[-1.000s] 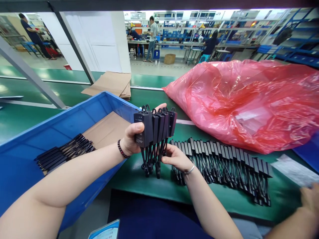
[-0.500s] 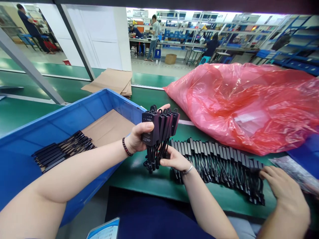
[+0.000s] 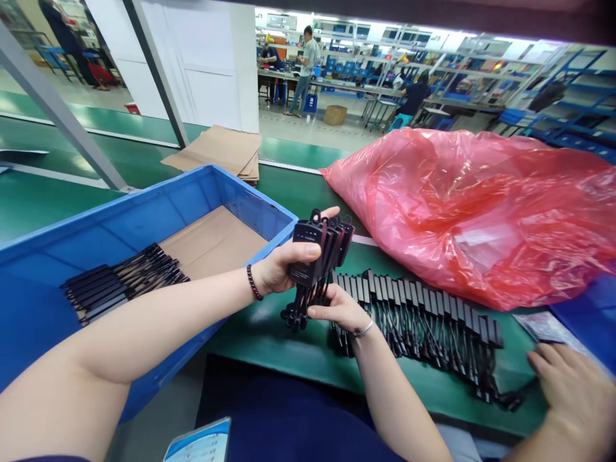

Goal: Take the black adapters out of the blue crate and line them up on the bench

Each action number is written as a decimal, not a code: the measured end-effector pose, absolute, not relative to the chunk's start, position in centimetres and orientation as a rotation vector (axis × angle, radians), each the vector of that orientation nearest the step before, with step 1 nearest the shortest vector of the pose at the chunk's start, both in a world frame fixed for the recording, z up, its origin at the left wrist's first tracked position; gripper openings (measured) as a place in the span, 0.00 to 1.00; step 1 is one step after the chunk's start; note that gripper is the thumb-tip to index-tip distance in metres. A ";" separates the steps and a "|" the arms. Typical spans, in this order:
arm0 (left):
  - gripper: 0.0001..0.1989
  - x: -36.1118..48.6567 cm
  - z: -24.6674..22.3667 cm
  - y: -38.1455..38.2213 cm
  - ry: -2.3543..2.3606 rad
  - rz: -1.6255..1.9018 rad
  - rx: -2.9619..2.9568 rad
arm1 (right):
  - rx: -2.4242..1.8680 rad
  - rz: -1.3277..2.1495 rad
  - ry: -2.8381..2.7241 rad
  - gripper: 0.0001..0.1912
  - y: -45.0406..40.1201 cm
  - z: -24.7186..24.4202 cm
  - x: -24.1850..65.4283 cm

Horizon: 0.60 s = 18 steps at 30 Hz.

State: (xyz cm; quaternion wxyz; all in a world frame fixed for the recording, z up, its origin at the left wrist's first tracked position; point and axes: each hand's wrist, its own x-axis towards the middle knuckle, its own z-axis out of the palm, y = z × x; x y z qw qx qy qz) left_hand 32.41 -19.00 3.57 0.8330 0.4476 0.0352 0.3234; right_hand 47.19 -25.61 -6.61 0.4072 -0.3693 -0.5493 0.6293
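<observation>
My left hand [image 3: 282,266] grips a bundle of flat black plastic boxes with short cables [image 3: 308,250], thumb across the front one, which carries small pale print. Small loops stick up from their top ends and the cables hang down. Below it, my right hand [image 3: 341,310] is closed around the hanging cables, its fingers partly hidden behind them. To the right, a long row of similar boxes with cables [image 3: 418,301] lies on the green table [image 3: 269,343]. More of them [image 3: 129,279] lie inside the blue bin [image 3: 250,202] on my left, on brown cardboard.
A co-worker's hand [image 3: 572,378] is at the right end of the row, beside a dark cabled piece. A large pink plastic bag [image 3: 462,212] fills the back right. Brown cardboard sheets [image 3: 216,151] are stacked behind the bin. A metal post [image 3: 62,109] slants at left.
The held bundle has turned slightly and sits a little further right in view. The co-worker's hand has moved right, away from the row, and the end piece has shifted with it.
</observation>
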 end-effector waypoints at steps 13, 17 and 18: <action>0.40 32.5 3.2 -18.8 0.171 0.700 0.973 | -0.689 1.579 -1.293 0.37 -25.8 -7.2 45.8; 0.41 32.3 3.2 -19.2 0.187 0.707 1.011 | -0.751 1.672 -1.332 0.24 -25.9 -7.3 45.2; 0.41 32.3 3.3 -19.4 0.186 0.688 1.027 | -0.782 1.668 -1.355 0.24 -26.0 -7.3 45.3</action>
